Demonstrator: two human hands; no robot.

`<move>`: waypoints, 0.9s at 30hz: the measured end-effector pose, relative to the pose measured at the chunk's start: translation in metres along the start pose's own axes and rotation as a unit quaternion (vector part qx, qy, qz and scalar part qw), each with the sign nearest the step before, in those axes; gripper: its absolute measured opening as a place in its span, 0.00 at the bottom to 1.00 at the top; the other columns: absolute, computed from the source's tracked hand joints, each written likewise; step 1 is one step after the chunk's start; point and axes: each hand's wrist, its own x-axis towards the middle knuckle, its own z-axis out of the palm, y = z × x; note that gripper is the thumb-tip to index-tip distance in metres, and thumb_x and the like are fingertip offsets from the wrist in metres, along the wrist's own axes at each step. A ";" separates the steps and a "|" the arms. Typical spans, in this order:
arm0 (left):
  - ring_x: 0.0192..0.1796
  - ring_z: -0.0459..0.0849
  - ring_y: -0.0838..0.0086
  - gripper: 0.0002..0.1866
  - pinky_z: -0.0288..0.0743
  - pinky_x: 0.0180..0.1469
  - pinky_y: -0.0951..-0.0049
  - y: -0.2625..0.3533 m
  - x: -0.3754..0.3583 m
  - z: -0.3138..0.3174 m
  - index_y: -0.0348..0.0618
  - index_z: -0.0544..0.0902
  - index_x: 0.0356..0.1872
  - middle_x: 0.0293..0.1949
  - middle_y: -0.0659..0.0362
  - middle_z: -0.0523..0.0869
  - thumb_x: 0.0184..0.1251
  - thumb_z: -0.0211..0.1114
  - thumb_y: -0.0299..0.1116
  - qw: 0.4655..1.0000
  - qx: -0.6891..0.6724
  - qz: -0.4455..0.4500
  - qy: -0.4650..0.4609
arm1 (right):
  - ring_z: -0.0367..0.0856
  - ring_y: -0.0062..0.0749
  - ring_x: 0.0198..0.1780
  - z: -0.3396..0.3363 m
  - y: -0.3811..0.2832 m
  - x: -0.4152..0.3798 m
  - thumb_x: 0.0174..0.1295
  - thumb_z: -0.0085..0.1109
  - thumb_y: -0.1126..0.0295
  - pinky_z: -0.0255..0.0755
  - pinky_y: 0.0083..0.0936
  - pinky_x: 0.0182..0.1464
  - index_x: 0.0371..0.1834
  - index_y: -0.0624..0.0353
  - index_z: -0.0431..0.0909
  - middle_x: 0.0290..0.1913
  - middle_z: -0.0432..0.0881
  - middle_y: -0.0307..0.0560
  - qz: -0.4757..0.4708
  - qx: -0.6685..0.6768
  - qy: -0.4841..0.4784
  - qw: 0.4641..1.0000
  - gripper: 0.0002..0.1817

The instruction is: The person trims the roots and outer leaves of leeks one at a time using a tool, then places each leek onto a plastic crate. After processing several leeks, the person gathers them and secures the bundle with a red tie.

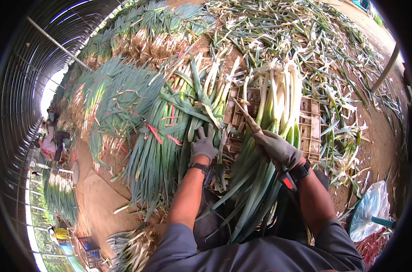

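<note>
My left hand [203, 146], in a grey glove, has its fingers spread over the green leaves at the edge of a spring onion pile [156, 136]. My right hand [278, 148], also gloved, is closed round a narrow, brownish, knife-like tool [249, 117] pointing up and left. A red-and-black end [286, 181] shows below that fist. Beside and under my right hand lies a bunch of thick spring onions [278, 99], white stems away from me, leaves over my lap. A brown plastic crate [309, 129] supports them.
Tied spring onion bundles [138, 38] lie at the far left, some with red ties. Cut leaves [278, 25] litter the ground ahead and right. A clear plastic bag [370, 212] is at the lower right. Another person [54, 144] is at the far left.
</note>
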 end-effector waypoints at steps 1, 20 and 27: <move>0.73 0.72 0.40 0.62 0.75 0.65 0.45 -0.005 -0.002 0.008 0.62 0.41 0.86 0.82 0.44 0.53 0.56 0.76 0.46 1.000 0.001 0.004 0.020 | 0.74 0.23 0.20 0.000 -0.002 -0.002 0.78 0.51 0.48 0.68 0.23 0.22 0.40 0.61 0.77 0.23 0.76 0.39 0.009 -0.009 0.001 1.000 0.23; 0.62 0.83 0.45 0.46 0.76 0.67 0.56 -0.020 -0.064 -0.094 0.48 0.58 0.82 0.65 0.39 0.80 0.63 0.67 0.43 0.963 -0.234 0.030 -0.130 | 0.75 0.29 0.22 0.002 0.005 -0.009 0.76 0.48 0.40 0.69 0.31 0.26 0.37 0.65 0.79 0.23 0.77 0.44 0.006 -0.129 -0.027 0.991 0.32; 0.51 0.87 0.50 0.31 0.80 0.52 0.51 0.021 -0.087 -0.047 0.54 0.77 0.68 0.50 0.46 0.84 0.66 0.69 0.52 0.995 0.010 0.085 0.044 | 0.88 0.51 0.38 0.024 -0.008 -0.012 0.75 0.43 0.38 0.78 0.40 0.45 0.46 0.68 0.82 0.34 0.86 0.59 0.009 -0.408 -0.037 0.912 0.37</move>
